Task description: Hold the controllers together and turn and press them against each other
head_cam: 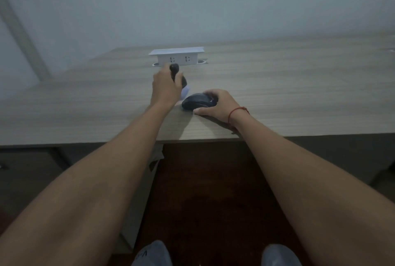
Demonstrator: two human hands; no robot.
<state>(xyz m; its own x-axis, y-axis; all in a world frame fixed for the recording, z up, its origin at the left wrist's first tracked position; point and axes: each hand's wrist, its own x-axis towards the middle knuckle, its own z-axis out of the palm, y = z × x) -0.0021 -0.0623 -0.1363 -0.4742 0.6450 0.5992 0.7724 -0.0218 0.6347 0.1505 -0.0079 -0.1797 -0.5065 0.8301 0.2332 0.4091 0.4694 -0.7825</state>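
Dim room, pale wall behind, wood-grain desk running across the view. Nearest: knees in light trousers at the bottom edge, dark floor under the desk. Both bare forearms reach forward over the desk's front edge. Right hand, with a red string bracelet on the wrist, sits on the desk near the front edge; its fingers curl over the back of a black mouse, thumb flat on the wood beside it. Mouse lies on the desk, centre, just right of the left hand. Left hand is further out and raised, fingers wrapped round a small dark object; too blurred to tell what it is. Something pale shows under that hand, unclear. Beyond it: white pop-up socket box standing on the desk near the wall, two outlets facing the person.
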